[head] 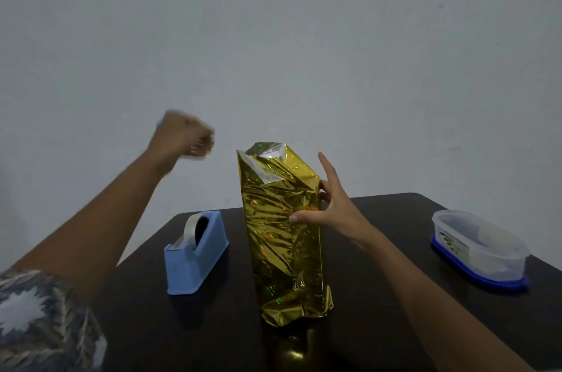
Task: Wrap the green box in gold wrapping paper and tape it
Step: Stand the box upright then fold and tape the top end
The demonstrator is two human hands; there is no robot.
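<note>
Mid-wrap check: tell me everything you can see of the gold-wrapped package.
The gold-wrapped package stands upright on the dark table, tall and narrow, covered in crinkled, shiny holographic gold foil; no green shows. Its top end is folded into flaps, the bottom paper bunched loosely. The right hand holds its right edge, thumb on the front, index finger raised. No tape is discernible.
</note>
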